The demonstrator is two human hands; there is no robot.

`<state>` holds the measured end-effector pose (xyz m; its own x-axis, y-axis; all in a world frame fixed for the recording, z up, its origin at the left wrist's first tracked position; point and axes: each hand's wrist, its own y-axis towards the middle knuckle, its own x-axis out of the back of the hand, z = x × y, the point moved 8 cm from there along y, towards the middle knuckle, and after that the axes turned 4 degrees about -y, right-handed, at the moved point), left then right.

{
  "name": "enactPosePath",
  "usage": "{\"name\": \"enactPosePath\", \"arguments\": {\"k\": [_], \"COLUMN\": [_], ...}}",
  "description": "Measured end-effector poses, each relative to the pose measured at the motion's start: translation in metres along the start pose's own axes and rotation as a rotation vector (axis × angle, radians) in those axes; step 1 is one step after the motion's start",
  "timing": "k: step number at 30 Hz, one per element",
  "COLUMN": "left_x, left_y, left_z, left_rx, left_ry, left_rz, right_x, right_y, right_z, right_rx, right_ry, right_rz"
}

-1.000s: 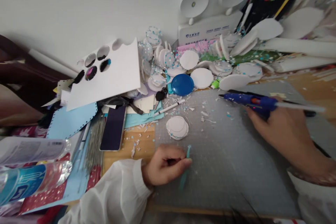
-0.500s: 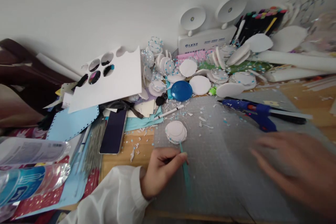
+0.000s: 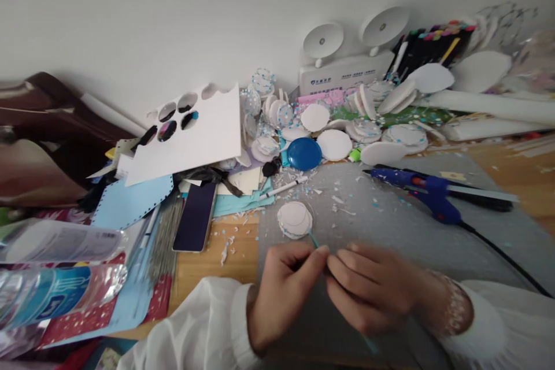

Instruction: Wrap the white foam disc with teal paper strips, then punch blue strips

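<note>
My left hand point(image 3: 289, 286) pinches a thin teal strip point(image 3: 313, 239) between thumb and forefinger. Against it, my right hand point(image 3: 375, 283) is closed round the same strip, whose lower end point(image 3: 370, 344) shows below the fingers. The strip's upper end reaches a white foam disc point(image 3: 295, 218) with a bumpy edge, lying on the grey cutting mat point(image 3: 347, 193) just beyond my fingers. At the mat's right, a blue glue gun point(image 3: 422, 186) lies with a white stick in its back. My right fingertips are partly hidden and slightly blurred.
White foam discs point(image 3: 333, 144) and a blue round lid point(image 3: 304, 154) are heaped along the wall. A white board with holes point(image 3: 203, 139), a phone point(image 3: 196, 217) and plastic bottles point(image 3: 65, 289) lie leftward. A black cord point(image 3: 503, 254) trails from the glue gun. Scraps litter the mat.
My right hand has swung in from the right and closed on the strip beside my left hand. My left hand keeps its pinch. The view has shifted slightly.
</note>
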<state>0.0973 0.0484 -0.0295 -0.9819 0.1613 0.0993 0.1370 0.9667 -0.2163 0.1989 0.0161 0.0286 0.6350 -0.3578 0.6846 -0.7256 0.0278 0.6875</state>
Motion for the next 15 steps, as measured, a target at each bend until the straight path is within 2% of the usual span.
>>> {"name": "enactPosePath", "arguments": {"k": [1,3,5,7,9,11,15], "left_x": [0.002,0.013,0.026,0.033,0.037,0.041,0.038], "left_y": [0.0,-0.002,-0.008,-0.013,-0.005,0.007,0.021], "left_z": [-0.005,-0.021,-0.042,-0.051,-0.042,-0.028,-0.007], "left_rx": [-0.05,-0.246,-0.549,-0.811,-0.872,-0.834,-0.768], "left_ry": [0.037,0.164,0.379,0.626,0.826,0.93,0.96], "left_rz": [-0.01,-0.06,-0.119,-0.133,-0.085,-0.027,0.113], "right_x": [0.002,0.003,0.005,0.006,0.006,0.001,-0.015], "right_y": [-0.002,-0.008,-0.015,-0.026,-0.043,-0.059,-0.075], "right_z": [-0.003,-0.012,-0.025,-0.044,-0.063,-0.074,-0.08], "right_rx": [-0.041,-0.165,-0.321,-0.551,-0.811,-1.007,-1.198], "right_ry": [0.006,0.052,0.15,0.256,0.304,0.331,0.524], "right_rz": [-0.002,0.013,-0.019,-0.119,-0.276,-0.388,-0.451]}}
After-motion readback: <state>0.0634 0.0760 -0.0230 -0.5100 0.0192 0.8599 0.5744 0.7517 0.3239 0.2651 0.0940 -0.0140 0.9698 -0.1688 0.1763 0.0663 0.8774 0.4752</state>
